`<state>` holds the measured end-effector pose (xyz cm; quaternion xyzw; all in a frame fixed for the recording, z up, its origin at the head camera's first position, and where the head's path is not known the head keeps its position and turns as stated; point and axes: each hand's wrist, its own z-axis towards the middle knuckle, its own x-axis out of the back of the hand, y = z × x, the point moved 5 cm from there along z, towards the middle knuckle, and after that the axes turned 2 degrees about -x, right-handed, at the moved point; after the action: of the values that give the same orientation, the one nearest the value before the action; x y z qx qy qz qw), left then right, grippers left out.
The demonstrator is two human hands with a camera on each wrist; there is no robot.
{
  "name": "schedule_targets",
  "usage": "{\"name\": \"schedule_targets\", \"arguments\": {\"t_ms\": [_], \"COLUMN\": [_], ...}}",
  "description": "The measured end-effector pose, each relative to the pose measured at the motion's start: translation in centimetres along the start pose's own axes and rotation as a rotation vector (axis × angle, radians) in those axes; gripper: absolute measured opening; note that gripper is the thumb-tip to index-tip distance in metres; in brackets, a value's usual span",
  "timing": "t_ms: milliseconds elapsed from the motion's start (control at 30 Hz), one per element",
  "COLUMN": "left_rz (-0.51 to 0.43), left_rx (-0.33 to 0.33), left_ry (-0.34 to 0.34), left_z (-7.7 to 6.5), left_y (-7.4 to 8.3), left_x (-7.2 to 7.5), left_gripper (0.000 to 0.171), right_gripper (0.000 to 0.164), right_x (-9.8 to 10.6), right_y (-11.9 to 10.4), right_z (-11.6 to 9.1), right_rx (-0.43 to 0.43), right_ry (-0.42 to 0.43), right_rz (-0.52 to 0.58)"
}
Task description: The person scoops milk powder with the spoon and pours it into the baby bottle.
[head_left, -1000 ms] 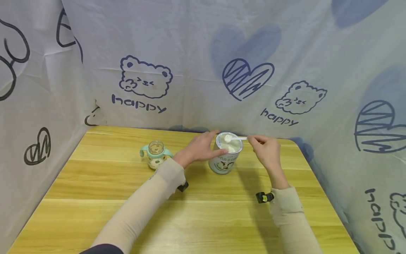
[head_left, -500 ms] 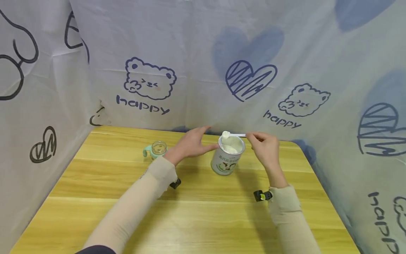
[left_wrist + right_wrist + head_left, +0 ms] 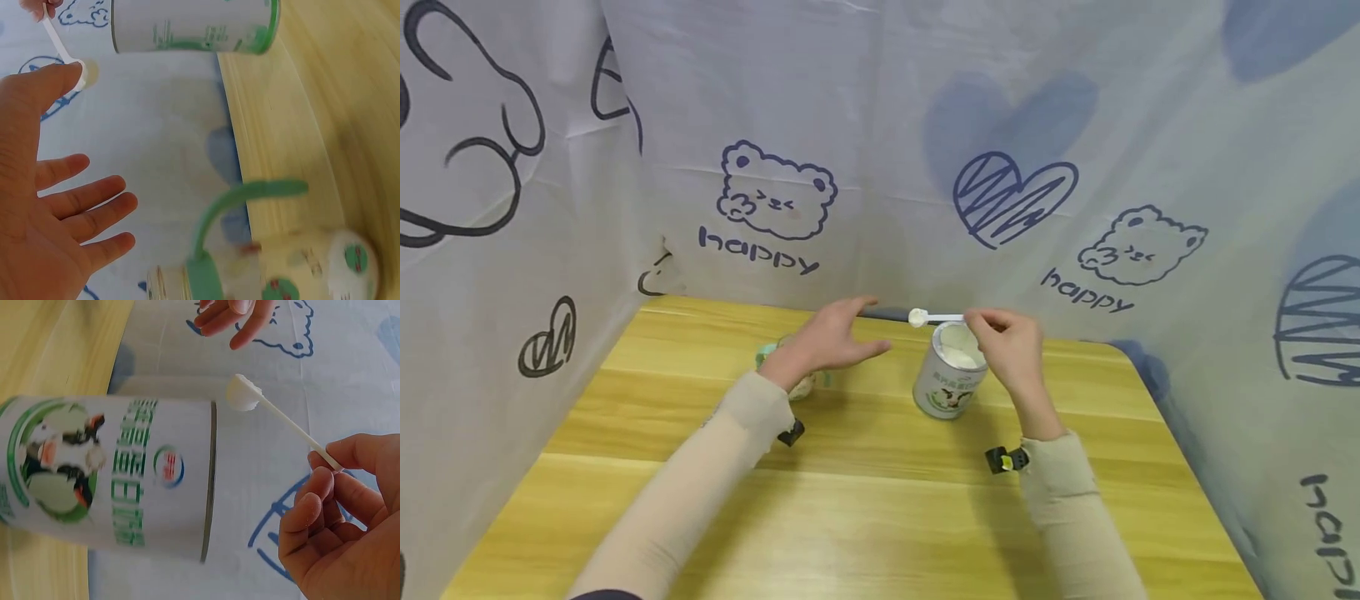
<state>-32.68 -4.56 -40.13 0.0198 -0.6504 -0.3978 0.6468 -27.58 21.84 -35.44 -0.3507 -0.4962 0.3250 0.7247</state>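
My right hand [image 3: 1011, 346] pinches the end of a white scoop's handle between thumb and fingers. The scoop [image 3: 245, 394] is heaped with white powder and hangs above and left of the open milk powder can [image 3: 949, 385]. More powder shows inside the can, which stands upright and has a cow's head on its label. Left of the can, my left hand [image 3: 827, 340] is in the air with fingers spread, holding nothing. Below it stands a lidless baby bottle [image 3: 312, 269] with mint green handles; in the head view the left hand and wrist hide most of it.
Everything stands on a light wooden table [image 3: 880, 517]. Behind and at the sides hangs a pale cloth [image 3: 880, 100] printed with bears and hearts, right at the table's back edge.
My left hand has come off the can and moved left, now over the baby bottle. The right hand has lifted the loaded scoop out of the can and carried it left past the rim.
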Motion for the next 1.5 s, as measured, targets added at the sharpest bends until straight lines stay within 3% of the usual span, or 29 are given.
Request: {"name": "schedule_targets", "arguments": {"t_ms": [367, 800, 1500], "left_rz": [-0.005, -0.017, -0.015], "left_rx": [0.017, 0.07, 0.1], "left_ry": [0.012, 0.01, 0.01], "left_z": [-2.8, -6.1, -8.3], "left_y": [-2.7, -5.7, -8.3], "left_x": [1.9, 3.1, 3.2], "left_gripper": [0.086, 0.088, 0.09], "right_gripper": [0.028, 0.025, 0.021], "right_x": [-3.1, -6.7, -10.5], "right_y": [-1.8, -4.1, -6.1], "right_z": [-0.3, -1.3, -2.2], "right_rx": [0.008, 0.106, 0.165], "right_ry": [-0.069, -0.141, -0.161], "right_rz": [0.012, 0.038, 0.065]}}
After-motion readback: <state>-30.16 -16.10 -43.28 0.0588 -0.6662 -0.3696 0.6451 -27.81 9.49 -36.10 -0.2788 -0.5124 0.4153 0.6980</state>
